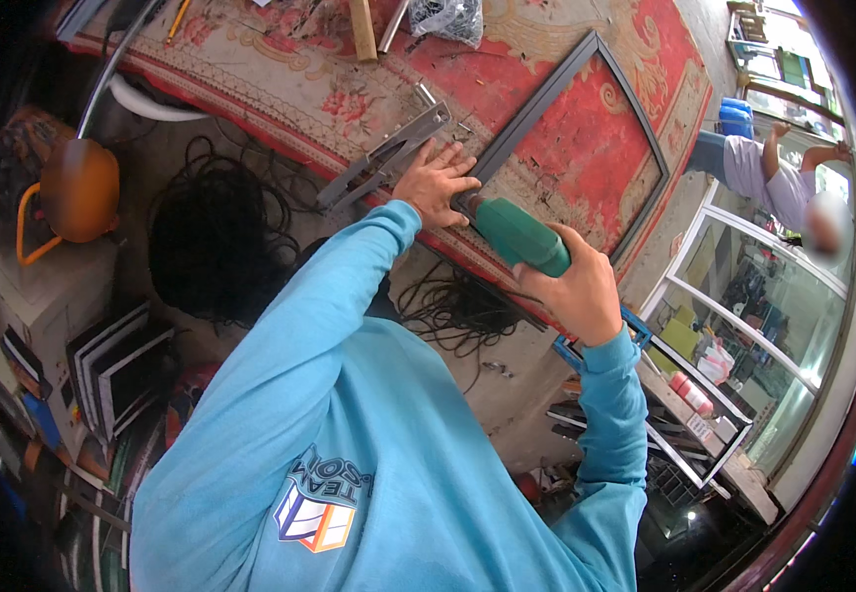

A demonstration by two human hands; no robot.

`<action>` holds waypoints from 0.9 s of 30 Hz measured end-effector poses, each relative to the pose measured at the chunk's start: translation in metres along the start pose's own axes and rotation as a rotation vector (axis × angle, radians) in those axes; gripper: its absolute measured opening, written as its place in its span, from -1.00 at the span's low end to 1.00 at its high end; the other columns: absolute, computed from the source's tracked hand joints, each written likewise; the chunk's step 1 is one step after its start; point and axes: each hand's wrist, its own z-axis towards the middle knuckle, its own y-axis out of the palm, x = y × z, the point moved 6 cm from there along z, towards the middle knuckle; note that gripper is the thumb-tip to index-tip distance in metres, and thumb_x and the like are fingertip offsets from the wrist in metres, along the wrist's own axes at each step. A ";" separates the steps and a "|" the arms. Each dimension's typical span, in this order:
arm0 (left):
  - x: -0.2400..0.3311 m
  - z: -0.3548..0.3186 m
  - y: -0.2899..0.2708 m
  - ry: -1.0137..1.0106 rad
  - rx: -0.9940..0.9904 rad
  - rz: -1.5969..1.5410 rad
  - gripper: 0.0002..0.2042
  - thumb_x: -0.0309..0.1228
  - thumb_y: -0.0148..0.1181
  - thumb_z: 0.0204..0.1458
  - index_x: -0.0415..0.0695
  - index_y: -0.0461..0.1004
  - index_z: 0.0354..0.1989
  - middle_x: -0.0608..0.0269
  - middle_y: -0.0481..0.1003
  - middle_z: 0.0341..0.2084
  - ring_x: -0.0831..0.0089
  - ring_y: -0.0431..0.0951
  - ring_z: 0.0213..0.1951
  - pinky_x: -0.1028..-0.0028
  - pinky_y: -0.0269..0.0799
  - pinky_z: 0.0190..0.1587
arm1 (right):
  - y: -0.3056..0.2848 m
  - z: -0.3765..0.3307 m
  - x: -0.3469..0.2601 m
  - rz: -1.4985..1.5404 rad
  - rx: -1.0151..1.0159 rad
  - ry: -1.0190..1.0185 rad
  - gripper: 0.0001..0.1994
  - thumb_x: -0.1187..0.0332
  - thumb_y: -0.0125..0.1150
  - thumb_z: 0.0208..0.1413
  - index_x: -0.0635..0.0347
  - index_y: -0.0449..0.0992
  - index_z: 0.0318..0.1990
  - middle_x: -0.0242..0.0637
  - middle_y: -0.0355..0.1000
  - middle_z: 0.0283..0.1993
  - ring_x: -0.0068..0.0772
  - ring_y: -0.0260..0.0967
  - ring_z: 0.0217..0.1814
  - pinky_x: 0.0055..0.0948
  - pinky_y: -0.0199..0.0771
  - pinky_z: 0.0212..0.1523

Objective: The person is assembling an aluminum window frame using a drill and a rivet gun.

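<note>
My right hand (pixel 581 291) is closed around a green power drill (pixel 521 235). The drill's dark nose meets the near corner of a dark grey metal frame (pixel 536 109), which lies flat on a carpet-covered table. Beside that corner rests my left hand (pixel 435 185), its fingers stretched out and partly spread. Its fingertips reach toward the frame's edge and a slotted grey metal piece (pixel 388 153), which sticks out over the table edge. The exact spot where the drill tip touches is hidden by my left hand and the drill body.
A red patterned carpet (pixel 349 99) covers the table. At its far side lie a wooden stick (pixel 363 30) and a clear plastic bag (pixel 447 20) of small parts. Black cable coils (pixel 216 237) sit below left, near an orange rounded object (pixel 80 192). Another person (pixel 768 173) stands at right.
</note>
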 end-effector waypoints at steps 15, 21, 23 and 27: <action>0.000 0.000 -0.001 0.008 0.008 -0.012 -0.38 0.00 0.42 -0.26 0.24 0.45 0.08 0.39 0.20 0.31 0.25 -0.03 0.41 0.03 -0.38 0.44 | -0.001 0.006 -0.001 -0.004 -0.023 0.017 -0.45 0.14 0.37 -0.24 0.26 0.51 -0.05 0.08 0.53 -0.30 0.05 0.53 -0.18 -0.17 0.49 -0.14; -0.001 0.000 0.001 0.013 0.012 -0.006 -0.37 0.01 0.42 -0.28 0.24 0.46 0.08 0.39 0.20 0.31 0.26 -0.03 0.41 0.03 -0.38 0.44 | -0.003 0.006 -0.003 -0.006 -0.012 0.006 -0.45 0.14 0.37 -0.23 0.26 0.51 -0.05 0.07 0.53 -0.29 0.06 0.52 -0.19 -0.17 0.49 -0.14; -0.001 0.000 0.001 0.009 0.002 0.003 -0.37 0.02 0.42 -0.28 0.24 0.46 0.09 0.39 0.20 0.31 0.26 -0.03 0.41 0.03 -0.38 0.44 | -0.004 0.009 -0.003 -0.012 -0.030 0.023 -0.47 0.14 0.37 -0.23 0.26 0.52 -0.07 0.08 0.53 -0.30 0.08 0.51 -0.19 -0.16 0.48 -0.14; 0.000 0.000 0.001 0.015 0.020 -0.008 -0.35 0.03 0.43 -0.29 0.24 0.46 0.09 0.37 0.22 0.31 0.26 -0.02 0.41 0.03 -0.38 0.44 | -0.008 0.022 -0.008 -0.017 -0.079 0.020 -0.49 0.14 0.37 -0.23 0.26 0.53 -0.10 0.08 0.53 -0.30 0.09 0.51 -0.19 -0.15 0.48 -0.15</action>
